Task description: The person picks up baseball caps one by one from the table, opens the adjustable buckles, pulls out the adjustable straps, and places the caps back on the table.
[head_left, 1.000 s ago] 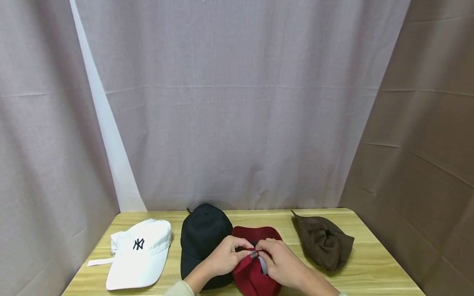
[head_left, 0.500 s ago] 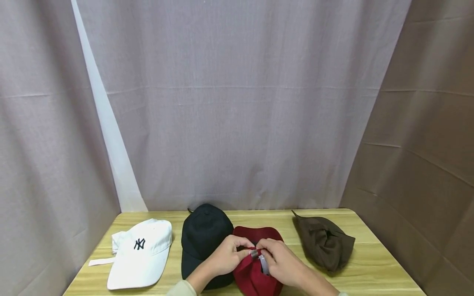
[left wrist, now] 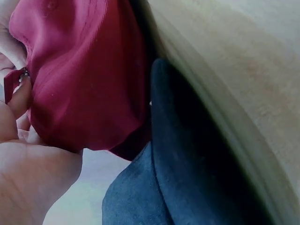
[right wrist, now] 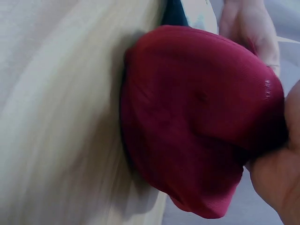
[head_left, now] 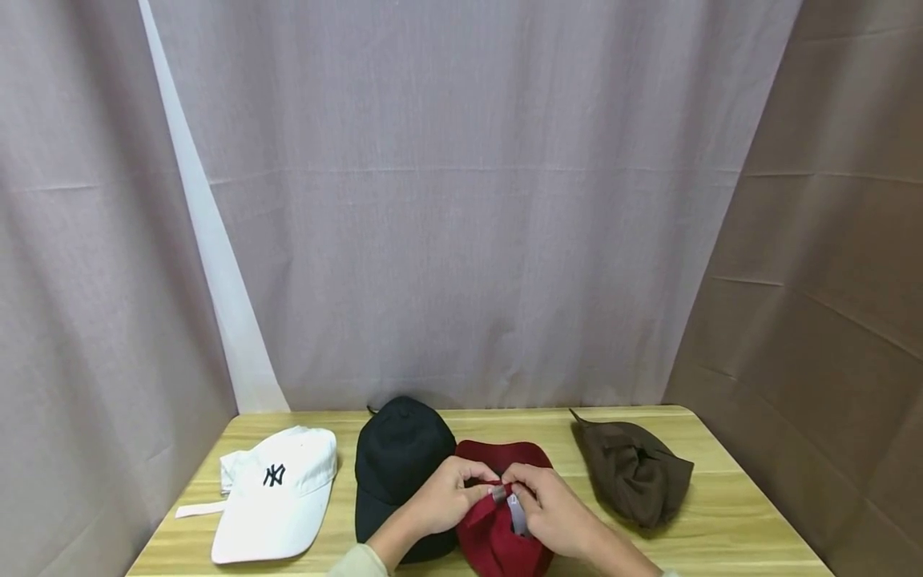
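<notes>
A dark red cap (head_left: 497, 549) lies on the table between both hands, its brim toward the back and its inside partly showing. At its strap, the left hand (head_left: 440, 498) pinches one side between thumb and forefinger. Opposite it, the right hand (head_left: 554, 511) pinches the strap from the right. A small metal buckle (head_left: 499, 494) sits between the fingertips, and a pale tag (head_left: 517, 514) shows inside the cap. The left wrist view has the red crown (left wrist: 89, 84) with the strap end (left wrist: 10, 84) sticking out by the fingers. The crown (right wrist: 187, 117) hides the right fingertips in the right wrist view.
Close on the left of the red cap lies a black cap (head_left: 404, 457), partly behind the left hand. A white cap (head_left: 270, 513) with a loose strap is at the far left. A crumpled brown hat (head_left: 634, 477) lies to the right on the wooden table (head_left: 735, 513).
Both hands keep their pinch on the strap, with only slight finger movement. A little more of the pale tag shows than before.
</notes>
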A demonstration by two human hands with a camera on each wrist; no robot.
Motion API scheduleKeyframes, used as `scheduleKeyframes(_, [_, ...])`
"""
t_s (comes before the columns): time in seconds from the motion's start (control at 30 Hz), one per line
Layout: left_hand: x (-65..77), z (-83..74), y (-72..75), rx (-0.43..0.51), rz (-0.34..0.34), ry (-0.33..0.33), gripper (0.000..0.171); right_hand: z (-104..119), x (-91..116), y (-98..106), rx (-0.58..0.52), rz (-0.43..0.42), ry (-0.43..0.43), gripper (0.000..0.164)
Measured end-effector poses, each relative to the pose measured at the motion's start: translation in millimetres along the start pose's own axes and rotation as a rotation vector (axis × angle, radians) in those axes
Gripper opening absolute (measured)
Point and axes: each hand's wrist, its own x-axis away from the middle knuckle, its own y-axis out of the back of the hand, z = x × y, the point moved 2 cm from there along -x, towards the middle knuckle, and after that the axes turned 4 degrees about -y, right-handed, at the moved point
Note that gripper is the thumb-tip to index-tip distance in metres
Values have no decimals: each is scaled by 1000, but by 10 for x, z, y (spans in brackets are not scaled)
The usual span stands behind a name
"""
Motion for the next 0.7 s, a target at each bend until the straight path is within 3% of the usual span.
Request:
scheduleKeyframes(0.17, [2,-13,34,1,-6,-3,16,-8,-2,-15,24,-47,15,23])
scheduleKeyframes(0.7, [57,23,62,32,2,39,16,-9,-18,21,9,88,30,13])
